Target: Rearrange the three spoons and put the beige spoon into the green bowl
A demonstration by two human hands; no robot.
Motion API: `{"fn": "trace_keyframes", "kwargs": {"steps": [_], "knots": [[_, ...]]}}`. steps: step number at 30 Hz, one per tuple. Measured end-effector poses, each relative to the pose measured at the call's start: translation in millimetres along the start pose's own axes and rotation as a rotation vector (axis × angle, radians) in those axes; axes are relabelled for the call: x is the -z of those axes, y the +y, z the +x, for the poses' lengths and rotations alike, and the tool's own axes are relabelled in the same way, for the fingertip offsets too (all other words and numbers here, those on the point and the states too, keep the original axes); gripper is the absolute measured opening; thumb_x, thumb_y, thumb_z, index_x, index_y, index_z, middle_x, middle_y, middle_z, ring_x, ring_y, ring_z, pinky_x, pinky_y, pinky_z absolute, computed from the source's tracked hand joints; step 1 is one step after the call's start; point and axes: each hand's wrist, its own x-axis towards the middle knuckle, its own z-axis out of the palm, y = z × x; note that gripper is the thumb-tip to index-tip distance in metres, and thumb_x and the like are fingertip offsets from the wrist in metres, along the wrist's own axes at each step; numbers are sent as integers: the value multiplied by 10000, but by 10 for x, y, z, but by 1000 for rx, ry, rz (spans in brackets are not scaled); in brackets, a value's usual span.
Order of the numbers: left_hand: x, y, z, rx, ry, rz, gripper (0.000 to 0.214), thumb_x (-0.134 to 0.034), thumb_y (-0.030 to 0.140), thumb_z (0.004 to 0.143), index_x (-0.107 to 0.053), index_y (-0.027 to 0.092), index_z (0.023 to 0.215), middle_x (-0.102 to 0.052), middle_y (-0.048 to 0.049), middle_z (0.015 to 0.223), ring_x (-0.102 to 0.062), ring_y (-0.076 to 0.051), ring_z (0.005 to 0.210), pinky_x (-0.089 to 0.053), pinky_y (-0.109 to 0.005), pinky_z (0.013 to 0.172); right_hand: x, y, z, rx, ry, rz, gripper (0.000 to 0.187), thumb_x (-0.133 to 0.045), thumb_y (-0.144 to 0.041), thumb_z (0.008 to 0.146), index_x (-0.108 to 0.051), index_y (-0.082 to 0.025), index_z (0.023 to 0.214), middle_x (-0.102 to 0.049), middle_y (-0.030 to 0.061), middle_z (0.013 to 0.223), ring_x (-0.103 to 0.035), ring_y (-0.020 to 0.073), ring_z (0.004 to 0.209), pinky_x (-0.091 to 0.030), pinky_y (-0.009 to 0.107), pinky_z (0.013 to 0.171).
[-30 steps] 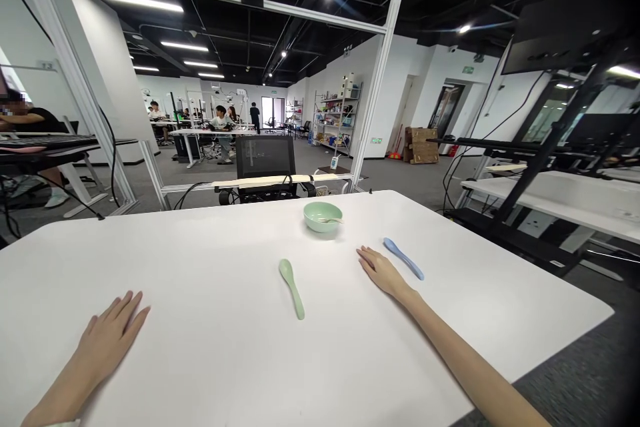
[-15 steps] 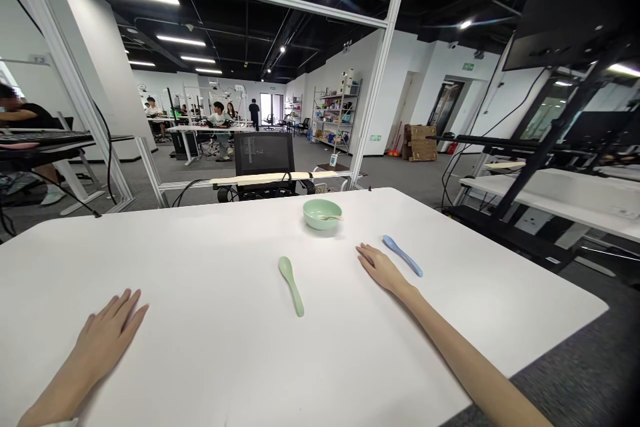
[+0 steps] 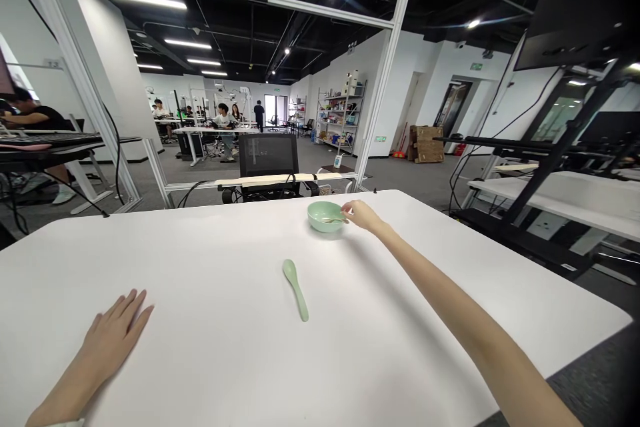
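A light green bowl [image 3: 320, 223] stands upright near the far edge of the white table [image 3: 200, 320]. Inside it leans a beige spoon [image 3: 334, 220], its handle end poking over the right rim. My right hand [image 3: 364, 215] is at that rim, just above the handle end, with fingers bent and slightly parted. Whether they touch the rim or the handle is hard to see. Nearer to me a green spoon [image 3: 296, 290] lies flat on the tabletop. Palm down at the left, my left hand [image 3: 113, 333] rests on the table with fingers spread, holding nothing.
A metal frame [image 3: 385, 80] rises behind the table, with a black office chair [image 3: 269, 155] beyond it. On the right is another desk [image 3: 540, 197] with a dark stand. Several people sit or stand farther back.
My right hand has lifted off the tabletop and moved forward and left to the bowl's rim. My right forearm now hides the place where the blue spoon lay. My left hand stays put.
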Motion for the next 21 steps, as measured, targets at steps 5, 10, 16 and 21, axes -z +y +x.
{"fn": "trace_keyframes", "kwargs": {"steps": [5, 10, 16, 21], "knots": [[21, 31, -18, -10, 6, 1, 885, -153, 574, 928, -437, 27, 1565, -391, -208, 1685, -311, -375, 1587, -237, -605, 1280, -93, -184, 283, -50, -80, -25, 163, -701, -199, 888, -830, -160, 980, -817, 96, 933, -732, 205, 847, -506, 247, 748], [43, 52, -31, -2, -8, 19, 900, -155, 596, 913, -442, 51, 1570, -399, -181, 1685, -300, -363, 1593, -243, -591, 1285, -199, -252, 348, -81, -83, -19, 183, -800, -128, 768, -831, -159, 945, -812, 99, 937, -738, 211, 854, -502, 235, 713], [76, 82, -47, 8, -15, 30, 879, -160, 574, 923, -440, 46, 1568, -403, -172, 1683, -306, -360, 1592, -242, -589, 1282, -114, -288, 219, -91, 39, 44, 271, -707, -146, 853, -782, -121, 1112, -794, 133, 1042, -715, 210, 917, -493, 245, 763], [94, 106, -64, 9, -42, 41, 884, -114, 565, 943, -395, 28, 1586, -337, -176, 1714, -265, -363, 1606, -208, -586, 1289, -115, -227, -346, -3, 365, 251, 244, -570, -181, 895, -755, -139, 1049, -765, 115, 997, -675, 222, 902, -483, 296, 815]]}}
